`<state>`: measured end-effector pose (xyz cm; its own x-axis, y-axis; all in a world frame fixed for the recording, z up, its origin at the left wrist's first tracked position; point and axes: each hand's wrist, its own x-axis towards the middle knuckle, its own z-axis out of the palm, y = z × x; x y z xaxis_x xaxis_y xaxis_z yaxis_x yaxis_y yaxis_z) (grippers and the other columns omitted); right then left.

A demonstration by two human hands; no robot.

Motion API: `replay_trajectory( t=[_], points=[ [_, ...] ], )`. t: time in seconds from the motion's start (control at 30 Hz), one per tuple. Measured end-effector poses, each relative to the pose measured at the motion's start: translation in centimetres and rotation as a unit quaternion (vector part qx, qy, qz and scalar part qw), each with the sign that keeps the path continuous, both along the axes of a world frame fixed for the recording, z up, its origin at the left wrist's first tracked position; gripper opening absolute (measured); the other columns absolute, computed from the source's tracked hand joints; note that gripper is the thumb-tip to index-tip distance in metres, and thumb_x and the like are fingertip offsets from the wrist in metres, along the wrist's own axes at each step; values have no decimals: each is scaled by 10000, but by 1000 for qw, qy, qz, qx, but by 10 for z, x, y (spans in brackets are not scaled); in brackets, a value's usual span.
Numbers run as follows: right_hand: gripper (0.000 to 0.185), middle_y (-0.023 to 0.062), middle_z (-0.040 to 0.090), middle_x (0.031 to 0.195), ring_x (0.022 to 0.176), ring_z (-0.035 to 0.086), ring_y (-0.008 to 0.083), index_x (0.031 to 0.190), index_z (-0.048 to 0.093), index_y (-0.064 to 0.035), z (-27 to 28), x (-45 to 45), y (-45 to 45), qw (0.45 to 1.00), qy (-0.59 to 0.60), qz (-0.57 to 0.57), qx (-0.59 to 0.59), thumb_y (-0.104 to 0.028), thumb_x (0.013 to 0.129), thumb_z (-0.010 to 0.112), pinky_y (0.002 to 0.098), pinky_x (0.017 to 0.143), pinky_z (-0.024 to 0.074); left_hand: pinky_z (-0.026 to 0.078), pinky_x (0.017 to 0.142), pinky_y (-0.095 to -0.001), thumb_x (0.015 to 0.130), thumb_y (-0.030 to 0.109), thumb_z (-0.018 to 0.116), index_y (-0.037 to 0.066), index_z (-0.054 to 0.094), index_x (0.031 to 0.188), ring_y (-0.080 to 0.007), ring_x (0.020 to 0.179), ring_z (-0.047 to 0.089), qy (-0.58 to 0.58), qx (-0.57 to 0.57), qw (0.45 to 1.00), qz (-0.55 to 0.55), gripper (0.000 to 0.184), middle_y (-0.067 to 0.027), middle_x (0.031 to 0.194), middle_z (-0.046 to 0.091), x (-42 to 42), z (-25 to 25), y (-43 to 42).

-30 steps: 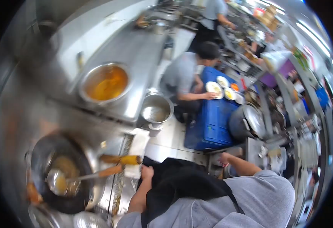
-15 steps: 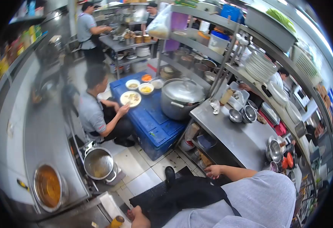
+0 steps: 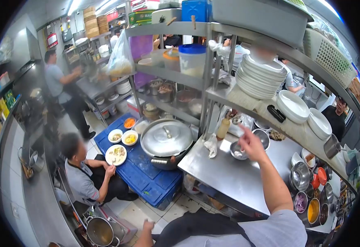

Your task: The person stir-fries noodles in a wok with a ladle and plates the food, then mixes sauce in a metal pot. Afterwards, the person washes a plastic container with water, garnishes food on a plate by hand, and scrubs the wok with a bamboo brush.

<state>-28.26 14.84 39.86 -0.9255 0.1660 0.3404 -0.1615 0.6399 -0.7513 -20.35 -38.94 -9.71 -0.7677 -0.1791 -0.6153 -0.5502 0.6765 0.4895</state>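
My right hand (image 3: 252, 145) is raised over the steel counter (image 3: 204, 164), with its index finger stretched out and nothing in its grip. Small metal bowls (image 3: 238, 151) lie just beneath and beside it, and a squeeze bottle (image 3: 223, 128) stands to its left. My left hand (image 3: 148, 226) hangs low in front of the dark apron, over the tiled floor; its fingers look curled, but blur hides whether anything is in them. A crumpled white cloth or wrap (image 3: 211, 147) lies near the counter's left edge.
A seated co-worker (image 3: 81, 173) reaches to a plate (image 3: 116, 155) on a blue chest (image 3: 147, 185). Beside the plate is a large lidded pot (image 3: 166, 138). Shelves with stacked plates (image 3: 260, 76) overhang the counter. A steel pot (image 3: 100, 231) stands low at left. Another person (image 3: 60, 78) stands behind.
The view has swung right, from the wok and ladle to the counter and shelves. My right hand has risen from beside the body to above the counter, its index finger now extended.
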Motion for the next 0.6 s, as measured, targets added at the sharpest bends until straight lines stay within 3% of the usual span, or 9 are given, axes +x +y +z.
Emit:
replay_trajectory(
  t=[0.07, 0.1, 0.13, 0.17, 0.2, 0.33, 0.43, 0.53, 0.6],
  points=[
    [547, 32, 552, 747, 583, 520, 112, 1405, 432, -120, 55, -28, 5, 994, 91, -12, 54, -42, 876, 547, 288, 562, 452, 405, 1041, -389, 714, 273, 748, -52, 457, 1337, -355, 1243, 505, 122, 63, 990, 29, 760, -266, 1321, 520, -97, 46, 23],
    [547, 32, 552, 747, 583, 520, 112, 1405, 432, -120, 68, -49, 12, 994, 96, -15, 51, -42, 876, 547, 288, 562, 452, 402, 1039, -388, 714, 217, 747, -49, 457, 1336, -351, 1241, 507, 137, 97, 985, -35, 736, -263, 1317, 523, -159, 65, 23],
    [535, 74, 566, 773, 609, 542, 188, 1384, 448, -128, 75, -70, 20, 989, 119, -27, 87, -55, 864, 552, 337, 601, 466, 400, 1038, -391, 736, 174, 727, -51, 462, 1331, -342, 1238, 508, 165, 85, 982, -24, 689, -249, 1319, 527, -193, 152, 52],
    [523, 116, 580, 799, 635, 564, 264, 1363, 464, -136, 74, -86, 29, 982, 140, -40, 121, -69, 852, 556, 385, 641, 480, 398, 1038, -394, 770, 129, 693, -49, 458, 1331, -328, 1247, 500, 215, 138, 967, -21, 634, -239, 1333, 518, -235, 180, 62],
    [523, 116, 580, 799, 635, 564, 264, 1363, 464, -136, 65, -102, 40, 982, 142, -43, 115, -69, 852, 556, 385, 641, 480, 403, 1028, -391, 788, 108, 663, -46, 440, 1339, -317, 1256, 492, 290, 158, 943, -49, 614, -222, 1347, 513, -266, 227, 79],
    [490, 136, 606, 814, 713, 595, 331, 1315, 504, -143, 40, -153, 66, 955, 217, -95, 179, -63, 834, 558, 438, 658, 473, 445, 964, -351, 806, 68, 617, -9, 354, 1391, -283, 1233, 503, 371, 237, 895, -74, 646, -209, 1334, 505, -370, 373, 146],
    [470, 68, 487, 671, 538, 470, 187, 1302, 532, -124, 26, -163, 70, 956, 238, -123, 121, -1, 850, 551, 325, 563, 423, 460, 928, -326, 817, 19, 594, 41, 321, 1423, -247, 1188, 518, 415, 380, 823, -79, 665, -194, 1356, 480, -434, 420, 196],
    [459, 7, 437, 669, 554, 421, 88, 1303, 531, -109, 32, -167, 69, 968, 198, -151, 21, 22, 863, 535, 252, 540, 383, 449, 957, -327, 837, 12, 590, 87, 321, 1435, -219, 1168, 515, 406, 459, 785, -90, 660, -203, 1367, 459, -483, 452, 233],
    [461, -15, 414, 682, 572, 400, 63, 1310, 523, -98, 30, -168, 67, 968, 184, -165, 46, 29, 867, 528, 224, 541, 363, 444, 969, -333, 841, 14, 591, 93, 318, 1438, -232, 1177, 511, 418, 472, 771, -94, 662, -207, 1380, 443, -521, 460, 248]
  ],
)
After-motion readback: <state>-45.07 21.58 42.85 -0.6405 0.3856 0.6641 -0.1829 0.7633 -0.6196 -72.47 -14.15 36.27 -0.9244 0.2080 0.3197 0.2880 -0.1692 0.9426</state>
